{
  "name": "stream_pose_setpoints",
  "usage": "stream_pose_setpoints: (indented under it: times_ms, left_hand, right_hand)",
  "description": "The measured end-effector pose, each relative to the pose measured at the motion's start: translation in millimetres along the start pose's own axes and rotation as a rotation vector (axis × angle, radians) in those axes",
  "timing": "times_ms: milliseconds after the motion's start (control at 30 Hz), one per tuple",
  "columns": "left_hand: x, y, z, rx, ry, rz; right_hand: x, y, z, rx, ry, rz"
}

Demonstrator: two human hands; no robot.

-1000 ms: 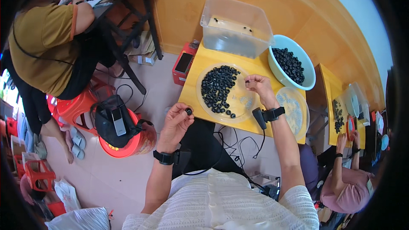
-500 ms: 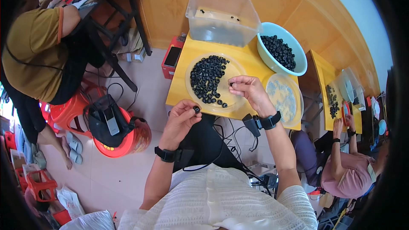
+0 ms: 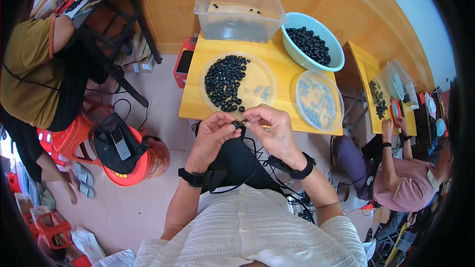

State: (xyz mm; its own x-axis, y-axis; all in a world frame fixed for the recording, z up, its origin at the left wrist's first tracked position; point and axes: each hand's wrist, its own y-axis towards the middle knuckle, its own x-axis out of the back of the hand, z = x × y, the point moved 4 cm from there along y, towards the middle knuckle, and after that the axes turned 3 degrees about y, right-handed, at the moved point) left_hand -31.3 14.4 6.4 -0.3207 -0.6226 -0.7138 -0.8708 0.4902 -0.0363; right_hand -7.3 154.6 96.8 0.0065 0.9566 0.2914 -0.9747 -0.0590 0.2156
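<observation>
Small black ring (image 3: 236,125) sits pinched by the left hand (image 3: 210,137) above the lap; the right hand (image 3: 273,131) pinches something dark, too small to identify, beside it. One round clear plastic tray (image 3: 256,75) holds black rings and silvery bits; another round clear plastic tray (image 3: 316,100), silvery bits; the pale-blue plastic basin (image 3: 303,60), black rings; the clear rectangular plastic bin (image 3: 237,24), few black pieces.

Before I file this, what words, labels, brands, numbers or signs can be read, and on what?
Red bucket: yellow markings, too small and blurred to read.
Red box beside the yellow table: any print is too small to read.
Black ring-shaped pieces and turquoise basin: no readable text.
Nothing else is legible.
</observation>
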Motion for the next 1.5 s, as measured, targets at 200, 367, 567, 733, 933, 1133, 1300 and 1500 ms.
stream_pose_setpoints:
  times_ms: [200,367,567,733,933,1133,1300,1500]
  left_hand:
    - [-4.1,2.0,-0.7,-0.038,0.181,-0.016]
    - [-7.2,2.6,-0.7,-0.059,0.206,-0.044]
    - [-6.3,3.0,5.0,-0.103,0.306,-0.076]
    - [-9.6,2.7,12.8,-0.154,0.379,-0.142]
    - [-11.6,0.7,8.5,-0.219,0.336,-0.172]
    - [-11.9,-1.3,5.5,-0.198,0.316,-0.174]
    - [-13.5,-0.6,5.2,-0.301,0.387,-0.225]
    - [-10.7,1.7,13.2,-0.384,0.441,-0.346]
  right_hand:
    - [-1.0,-0.1,2.8,0.006,-0.195,0.089]
    - [-2.7,-0.7,-1.2,0.067,-0.192,0.054]
    - [-5.3,-2.5,-3.4,0.088,-0.285,0.030]
    - [-6.0,-6.1,-22.8,0.021,-0.215,-0.084]
    - [0.6,-3.1,-24.1,-0.116,-0.164,-0.075]
    - [-2.1,-3.6,-18.5,-0.054,-0.256,-0.023]
    - [-11.2,-0.4,-16.2,0.093,-0.425,-0.070]
    - [-17.5,-1.0,-33.1,0.073,-0.455,-0.064]
